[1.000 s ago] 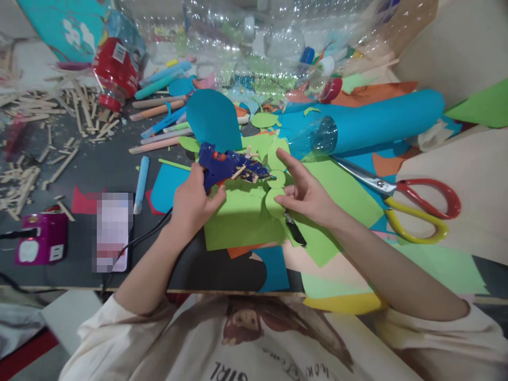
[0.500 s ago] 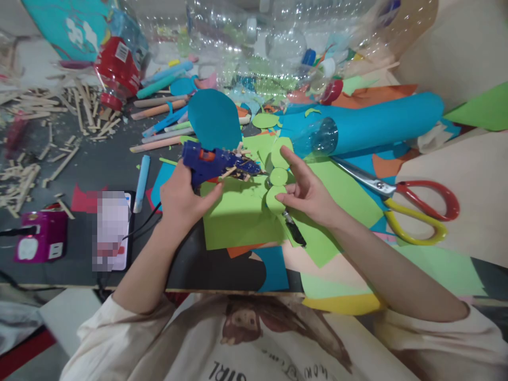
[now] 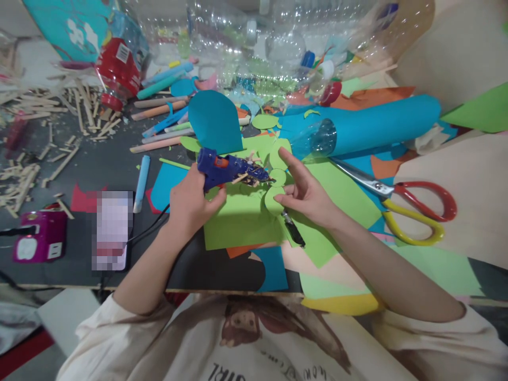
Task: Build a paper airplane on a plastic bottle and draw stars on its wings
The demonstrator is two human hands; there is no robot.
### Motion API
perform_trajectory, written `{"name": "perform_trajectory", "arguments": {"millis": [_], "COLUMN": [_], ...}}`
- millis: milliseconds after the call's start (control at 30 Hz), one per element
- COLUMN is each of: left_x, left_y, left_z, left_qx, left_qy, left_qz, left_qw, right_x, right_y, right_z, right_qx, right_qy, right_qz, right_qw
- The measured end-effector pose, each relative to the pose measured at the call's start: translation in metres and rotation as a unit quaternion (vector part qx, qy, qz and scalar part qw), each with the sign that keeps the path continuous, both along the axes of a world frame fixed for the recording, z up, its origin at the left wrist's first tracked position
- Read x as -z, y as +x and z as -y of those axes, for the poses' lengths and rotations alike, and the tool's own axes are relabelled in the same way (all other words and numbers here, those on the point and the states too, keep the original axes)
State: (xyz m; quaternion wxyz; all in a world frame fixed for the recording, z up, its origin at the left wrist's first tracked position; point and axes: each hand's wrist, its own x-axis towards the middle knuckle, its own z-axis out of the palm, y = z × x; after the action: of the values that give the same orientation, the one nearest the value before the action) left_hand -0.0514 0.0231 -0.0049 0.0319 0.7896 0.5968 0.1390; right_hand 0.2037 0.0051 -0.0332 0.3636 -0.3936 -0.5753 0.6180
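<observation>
My left hand [image 3: 194, 198] is wrapped around a blue glue gun [image 3: 222, 168], whose front is crusted with glue and bits of wood stick. The nozzle points right and meets the middle of a green paper cutout [image 3: 277, 178] made of rounded lobes. With thumb and fingers, my right hand [image 3: 305, 193] pinches the cutout's lower lobe, while the index finger lies along the upper one. Beneath both hands lie sheets of green paper [image 3: 234, 225]. A small tool with a black handle [image 3: 294, 233] rests just below the cutout.
Large scissors [image 3: 420, 201] with red and yellow handles lie at right, near a rolled blue sheet [image 3: 389, 121]. Markers [image 3: 164, 140], clear bottles [image 3: 270, 79] and wood sticks [image 3: 83, 106] crowd the back and left. A phone [image 3: 113, 227] lies near a purple box [image 3: 39, 235].
My left hand has moved the glue gun right and slightly down, bringing its nozzle from the cutout's edge onto its middle. My right hand keeps its hold, almost still.
</observation>
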Motion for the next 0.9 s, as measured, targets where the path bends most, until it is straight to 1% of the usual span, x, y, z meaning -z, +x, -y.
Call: {"name": "perform_trajectory", "arguments": {"millis": [400, 567, 767, 900], "left_x": [0.0047, 0.0073, 0.0079, 0.0078], "left_y": [-0.0045, -0.006, -0.0078, -0.0074], "left_z": [0.0011, 0.0005, 0.0004, 0.0004], "left_qx": [-0.009, -0.027, -0.025, -0.024], "left_qy": [0.007, 0.011, 0.009, 0.022], "left_qz": [-0.021, -0.03, -0.013, -0.004], "left_qw": [1.0, 0.999, 1.0, 0.999], "right_x": [-0.0034, -0.0048, -0.0084, -0.0098], "right_y": [-0.0002, 0.0, -0.0008, -0.0021], "right_z": [-0.0001, -0.0002, -0.0003, 0.0003], "right_qx": [-0.004, -0.006, -0.016, -0.021], "right_qy": [-0.009, -0.01, -0.02, -0.023], "right_qz": [-0.008, -0.001, 0.001, 0.006], "right_qw": [1.0, 1.0, 1.0, 0.999]}}
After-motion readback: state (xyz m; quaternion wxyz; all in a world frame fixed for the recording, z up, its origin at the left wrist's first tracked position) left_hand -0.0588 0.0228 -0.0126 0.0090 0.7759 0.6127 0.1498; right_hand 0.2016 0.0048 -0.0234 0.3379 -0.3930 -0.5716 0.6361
